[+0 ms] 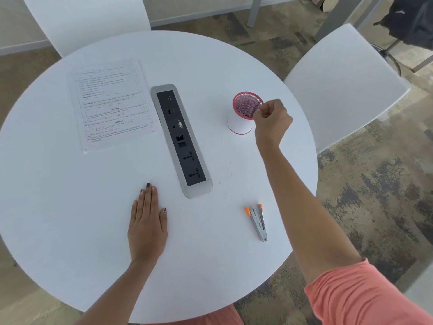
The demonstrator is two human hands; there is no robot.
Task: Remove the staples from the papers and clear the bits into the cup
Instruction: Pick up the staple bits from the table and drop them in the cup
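Observation:
A pink mesh cup (243,111) with a white lower wall stands on the round white table (93,207), right of centre. My right hand (271,121) hovers at the cup's right rim with fingertips pinched together over the opening; whatever they hold is too small to see. Flat on the table near the front lies my left hand (147,224), palm down, fingers together, holding nothing. The printed papers (112,104) lie at the far left of the table. A metal staple remover with orange grips (257,220) lies near the front right edge.
A grey and black power socket strip (180,139) is set into the table's middle, running diagonally. White chairs stand at the back left (86,22) and at the right (344,83). Patterned carpet surrounds the table.

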